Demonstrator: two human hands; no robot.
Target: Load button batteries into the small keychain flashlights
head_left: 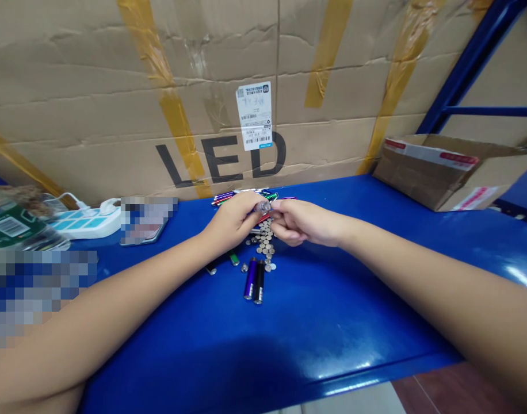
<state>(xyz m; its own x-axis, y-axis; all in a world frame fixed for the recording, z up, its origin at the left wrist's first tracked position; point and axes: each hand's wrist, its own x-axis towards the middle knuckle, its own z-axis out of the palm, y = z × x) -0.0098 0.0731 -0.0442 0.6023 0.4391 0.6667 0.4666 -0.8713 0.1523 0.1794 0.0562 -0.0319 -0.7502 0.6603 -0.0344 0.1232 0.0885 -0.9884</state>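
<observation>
My left hand (231, 221) and my right hand (300, 222) meet over the middle of the blue shelf (289, 322). Both are closed around one small metal tube (262, 207), its silvery end showing between the fingertips. Right under the hands lies a heap of several small silver button cells (266, 244). Two short metal tubes, one purple (249, 278) and one black (259, 282), lie side by side just nearer to me. Behind the hands sits a pile of several coloured tubes (241, 196).
A large cardboard box marked LED (220, 155) stands along the back. An open small cardboard box (449, 167) sits at the right. A white power strip (88, 221), a phone (145, 221) and a plastic bottle (13, 224) lie at the left.
</observation>
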